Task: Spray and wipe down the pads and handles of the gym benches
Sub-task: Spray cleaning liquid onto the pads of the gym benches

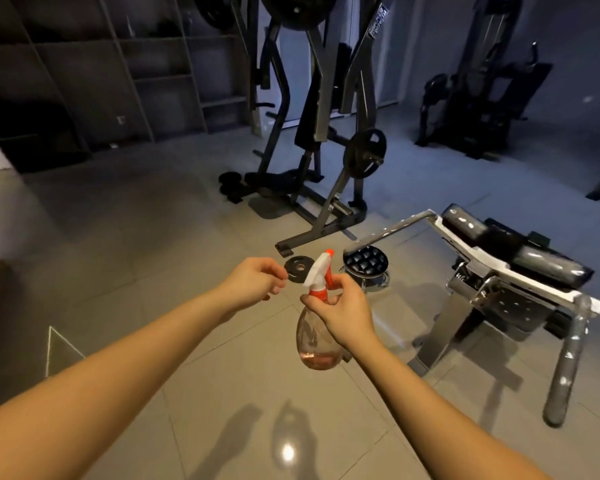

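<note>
My right hand grips the neck of a clear spray bottle with a white and orange trigger head; a little pinkish liquid sits in its bottom. My left hand hovers just left of the nozzle with its fingers curled and holds nothing that I can see. To the right stands a gym bench with a dark pad, a silver frame and a grey padded handle at its near leg.
A small round black stool and a flat weight plate lie on the tiled floor beyond my hands. A tall plate-loaded machine stands behind them, another dark machine at the back right, shelving on the left wall.
</note>
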`<state>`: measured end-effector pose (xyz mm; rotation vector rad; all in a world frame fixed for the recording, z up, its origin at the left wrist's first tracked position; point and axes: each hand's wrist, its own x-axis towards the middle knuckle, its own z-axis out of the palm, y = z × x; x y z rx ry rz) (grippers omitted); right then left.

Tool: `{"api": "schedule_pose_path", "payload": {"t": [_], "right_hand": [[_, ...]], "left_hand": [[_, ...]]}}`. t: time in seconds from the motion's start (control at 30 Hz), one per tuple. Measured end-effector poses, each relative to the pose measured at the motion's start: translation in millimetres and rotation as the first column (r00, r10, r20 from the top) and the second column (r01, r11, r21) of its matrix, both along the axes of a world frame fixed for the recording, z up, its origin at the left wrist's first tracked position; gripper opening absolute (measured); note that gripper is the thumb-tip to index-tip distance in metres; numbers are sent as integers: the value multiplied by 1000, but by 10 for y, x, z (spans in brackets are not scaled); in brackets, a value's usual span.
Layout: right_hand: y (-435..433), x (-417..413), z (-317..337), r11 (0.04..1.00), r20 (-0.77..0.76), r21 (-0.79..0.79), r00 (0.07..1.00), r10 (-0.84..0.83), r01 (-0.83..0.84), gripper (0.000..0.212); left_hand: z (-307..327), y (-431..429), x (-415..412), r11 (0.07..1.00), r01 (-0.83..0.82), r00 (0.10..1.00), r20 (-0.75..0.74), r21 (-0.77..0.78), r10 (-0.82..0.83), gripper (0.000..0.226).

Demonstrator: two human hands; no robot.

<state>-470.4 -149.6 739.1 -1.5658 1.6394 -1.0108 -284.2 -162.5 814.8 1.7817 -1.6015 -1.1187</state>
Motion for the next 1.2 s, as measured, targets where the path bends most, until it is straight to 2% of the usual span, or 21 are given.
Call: {"api": "schedule_pose_path", "payload": {"t": [0.1,0.17,0.27,0.4,0.5,0.6,0.8,0.9,1.0,1.13,1.2], "right_hand": [[-368,-309,24,999,28,45,999,-15,14,61],[-575,-448,21,997,79,67,996,-31,26,57],[-833,-521,-58,994,165,88,983,-79,66,52],[-1118,-429,-228,979,273,153,947,-170,132,54],[-1306,-381,-310,975,274,180,946,-175,128,51],[-1559,-365,-388,967,273,209,940,-202,147,50],[-2186,-111,-668,922,312,310,891,-330,233,35],[-2468,104,-764,882,339,357,837,-428,307,27],[-2697,326,-807,825,323,412,785,-529,387,29],[-2916,504,-837,778,342,421,712,-613,467,22],[-3001,528,-848,758,366,428,672,-644,493,20]], "left_hand": [[-182,-209,-183,970,166,986,-18,180,-166,36],[-311,-337,-319,925,273,962,-79,265,-261,58],[-560,-510,-527,916,301,952,-139,266,-272,80],[-840,-777,-682,949,274,952,-181,158,-245,72],[-907,-1015,-663,951,274,952,-177,142,-248,64],[-966,-1345,-632,928,345,935,-133,142,-328,56],[-1281,-2204,-360,861,454,891,-121,229,-437,62],[-1395,-2679,-147,802,534,843,-104,267,-527,63],[-1427,-3024,23,740,600,794,-107,305,-599,61],[-1426,-3395,131,663,673,727,-125,328,-675,54],[-1445,-3542,147,635,698,699,-123,331,-705,59]]}}
